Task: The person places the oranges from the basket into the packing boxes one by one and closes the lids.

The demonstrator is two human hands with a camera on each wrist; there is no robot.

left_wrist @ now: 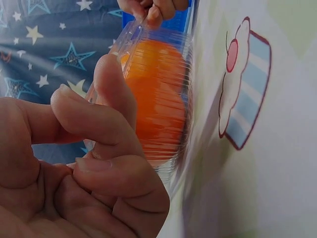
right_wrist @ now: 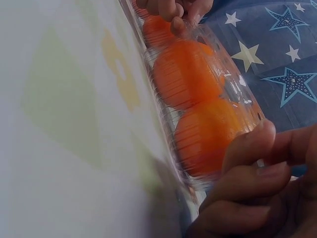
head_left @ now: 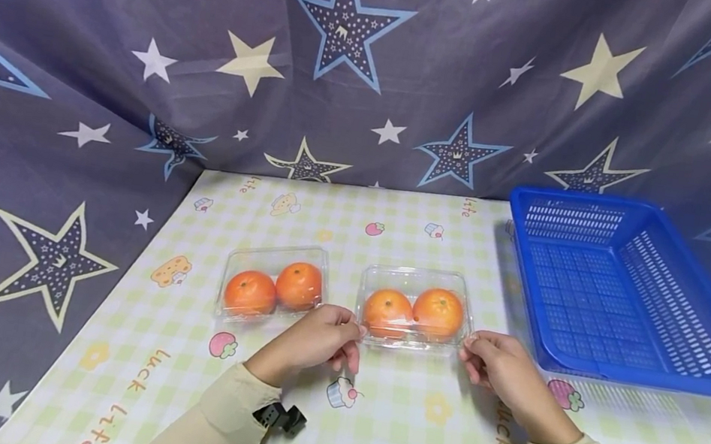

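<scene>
A 2nd box [head_left: 273, 282] w/ 2 oranges is left untouched at 9 o'clock of the held one, just beside it. The left hand [head_left: 320, 337] is curled at the held box's [head_left: 414, 310] left end, rim pinched by thumb and fingers [left_wrist: 115, 84]. That box, 2 oranges [head_left: 413, 311] inside, sits mid-table [head_left: 368, 421]. The right hand [head_left: 499, 367] is clamped likewise on the right end, prob. so the load is kept level. A blue basket [head_left: 632, 291] is parked at 2 o'clock, empty.

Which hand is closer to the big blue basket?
The right hand. It grips the right end of the clear orange box, just beside the blue basket; the left hand holds the box's far end.
</scene>
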